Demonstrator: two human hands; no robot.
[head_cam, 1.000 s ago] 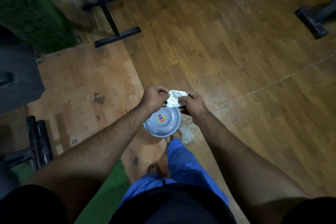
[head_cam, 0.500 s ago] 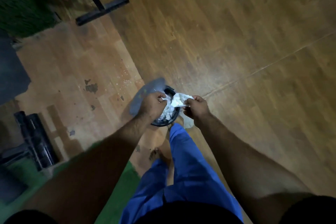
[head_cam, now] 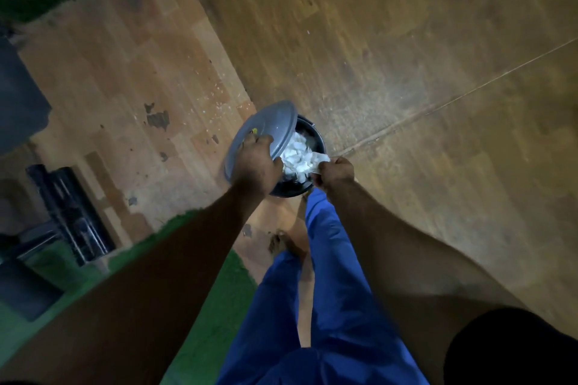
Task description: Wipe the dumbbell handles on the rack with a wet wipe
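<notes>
Since a moment ago, the grey lid [head_cam: 261, 126] has swung wider off the black bin [head_cam: 308, 137], held tilted by the left hand [head_cam: 256, 162], fingers curled over its edge. Right hand [head_cam: 336, 172] fingers pinch a crumpled white wet wipe [head_cam: 314, 162] at the bin's rim, above more white wipes inside. Worn wooden floor [head_cam: 391, 56] surrounds them, with green turf [head_cam: 206, 316] near the person's blue trousers [head_cam: 328, 306].
</notes>
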